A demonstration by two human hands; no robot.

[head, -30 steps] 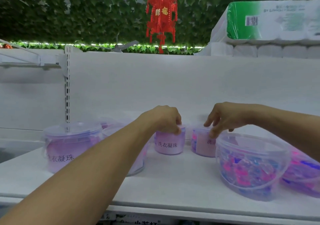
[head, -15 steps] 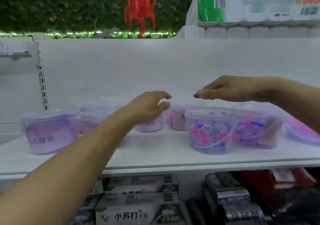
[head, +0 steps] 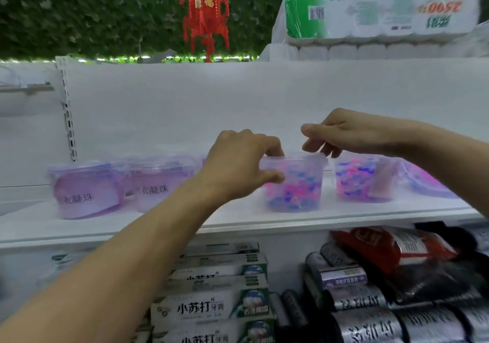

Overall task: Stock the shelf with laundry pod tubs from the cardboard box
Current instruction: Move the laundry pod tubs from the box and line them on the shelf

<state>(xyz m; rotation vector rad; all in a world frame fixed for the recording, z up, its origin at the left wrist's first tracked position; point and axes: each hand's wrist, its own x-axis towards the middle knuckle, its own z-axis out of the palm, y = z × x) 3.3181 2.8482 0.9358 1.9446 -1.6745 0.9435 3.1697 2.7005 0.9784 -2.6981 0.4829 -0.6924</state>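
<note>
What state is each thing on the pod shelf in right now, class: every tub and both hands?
Left hand: curled round the left side of the clear pod tub, grip partly closed.
Right hand: fingertips at that tub's rim.
Clear pod tub: upright, lidded, full.
Second clear tub: upright, untouched.
Two purple labelled tubs: upright, lidded.
Tilted tub: leaning, far right.
Shelf: partly stocked.
</note>
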